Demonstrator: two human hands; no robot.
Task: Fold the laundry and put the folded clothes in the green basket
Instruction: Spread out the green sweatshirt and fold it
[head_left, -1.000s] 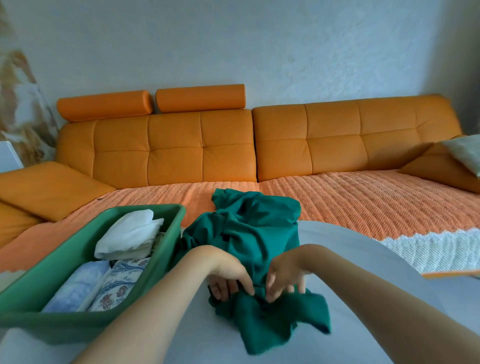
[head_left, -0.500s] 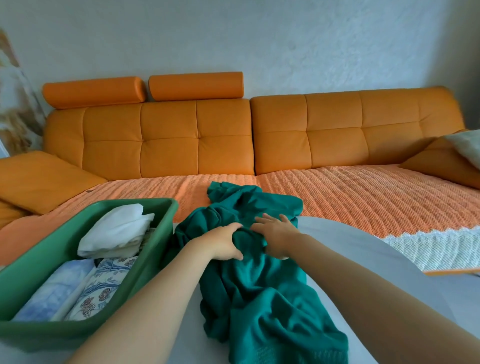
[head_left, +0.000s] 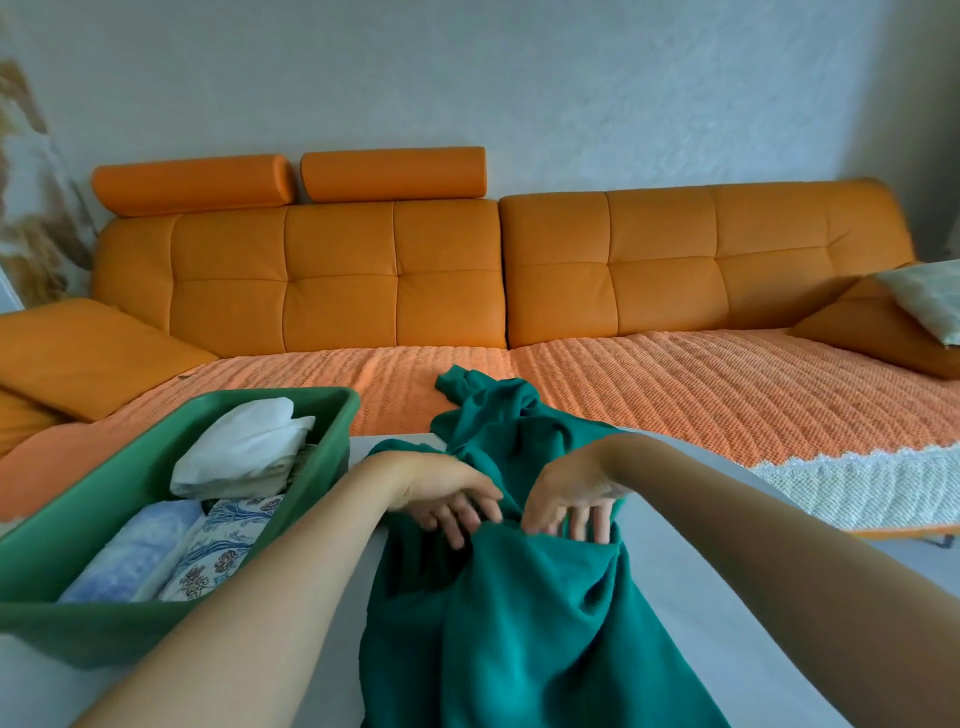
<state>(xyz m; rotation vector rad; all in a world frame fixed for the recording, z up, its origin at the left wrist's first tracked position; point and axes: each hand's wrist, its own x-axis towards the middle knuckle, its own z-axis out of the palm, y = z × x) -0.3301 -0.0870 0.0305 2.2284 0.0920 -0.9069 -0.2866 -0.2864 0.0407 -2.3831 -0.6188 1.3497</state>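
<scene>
While both bare forearms reach in from the near edge, the left hand (head_left: 447, 499) lies with its fingers fairly straight and relaxed, their tips touching a raised fold of the crumpled teal-green knitted garment (head_left: 519, 623). Just right of it, the right hand (head_left: 571, 493) points downward with its fingertips tucked behind that same fold. Whether it pinches the cloth or only rests against it cannot be told.

That garment sprawls unfolded on the pale grey table top (head_left: 701, 597), running from the near edge to the far edge, where a bunched end rises.

Left of the hands, on the same table, stands the green rectangular plastic basket (head_left: 332, 441). It holds a folded white cloth (head_left: 244, 447) at its far end. Nearer lie a pale blue folded piece (head_left: 135, 556) and a white piece with a blue floral print (head_left: 223, 545), side by side.

Beyond the table stretches an orange tufted leather sofa (head_left: 337, 270), its seat covered by an orange textured throw (head_left: 675, 384). At its far right end a pale cushion (head_left: 930, 296) leans on an orange one (head_left: 872, 332).
</scene>
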